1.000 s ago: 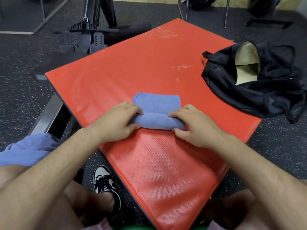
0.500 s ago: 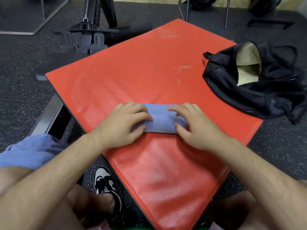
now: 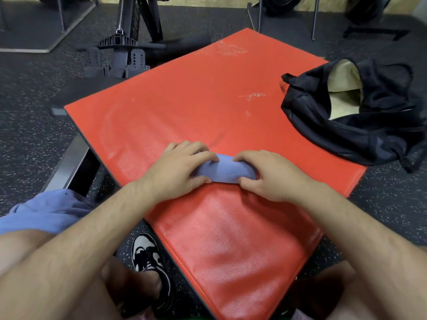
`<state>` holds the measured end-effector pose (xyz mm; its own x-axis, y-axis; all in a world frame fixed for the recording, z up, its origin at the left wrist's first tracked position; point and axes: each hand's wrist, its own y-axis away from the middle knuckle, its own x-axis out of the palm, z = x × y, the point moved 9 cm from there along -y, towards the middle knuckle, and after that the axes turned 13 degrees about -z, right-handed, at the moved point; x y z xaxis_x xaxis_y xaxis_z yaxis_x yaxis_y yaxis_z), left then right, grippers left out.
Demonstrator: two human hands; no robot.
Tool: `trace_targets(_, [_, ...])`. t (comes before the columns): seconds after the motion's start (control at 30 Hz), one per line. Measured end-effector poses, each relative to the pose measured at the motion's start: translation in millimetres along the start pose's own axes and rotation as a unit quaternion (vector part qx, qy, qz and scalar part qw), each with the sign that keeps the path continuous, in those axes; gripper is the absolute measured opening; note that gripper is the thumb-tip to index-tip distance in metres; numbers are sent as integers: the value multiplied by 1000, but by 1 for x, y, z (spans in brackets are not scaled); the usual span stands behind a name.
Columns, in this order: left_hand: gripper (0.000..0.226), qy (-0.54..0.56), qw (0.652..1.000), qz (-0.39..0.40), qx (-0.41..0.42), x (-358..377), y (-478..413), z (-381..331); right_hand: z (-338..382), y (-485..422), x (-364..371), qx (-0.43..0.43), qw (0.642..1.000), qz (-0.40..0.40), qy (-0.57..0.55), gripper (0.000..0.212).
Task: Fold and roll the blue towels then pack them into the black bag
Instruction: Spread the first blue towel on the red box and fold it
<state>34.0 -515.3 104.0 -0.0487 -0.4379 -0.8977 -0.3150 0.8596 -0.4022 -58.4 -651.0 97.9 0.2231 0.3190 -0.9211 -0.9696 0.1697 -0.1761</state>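
Red counter [image 3: 208, 100]: a rolled blue towel [image 3: 225, 170] lies near its front. The left hand [image 3: 178, 172] and right hand [image 3: 268, 176] grip the towel's ends, fingers curled. A black bag [image 3: 360, 130] sits open at the counter's right corner, maybe hanging off.

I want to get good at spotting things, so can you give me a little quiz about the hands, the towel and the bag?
1. True or false: the black bag gapes open.
2. What do the left hand and right hand grip? A) a shoe B) the rolled blue towel C) a bottle
3. Fill in: the towel lies on the ___ mat.
Key: 1 true; 2 B; 3 red.
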Motion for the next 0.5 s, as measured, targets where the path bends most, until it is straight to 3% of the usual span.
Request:
trace_targets(0.17, [42, 89, 995, 36, -41, 6, -8, 9, -4, -1, 3, 20, 999, 28, -18, 42])
trace_targets(0.33, [31, 44, 996, -64, 46, -14, -14, -17, -10, -8, 1, 33, 999, -6, -5, 48])
trace_targets(0.5, [50, -2, 999, -13, 44, 9, -16, -10, -11, -12, -7, 66, 996, -31, -51, 51])
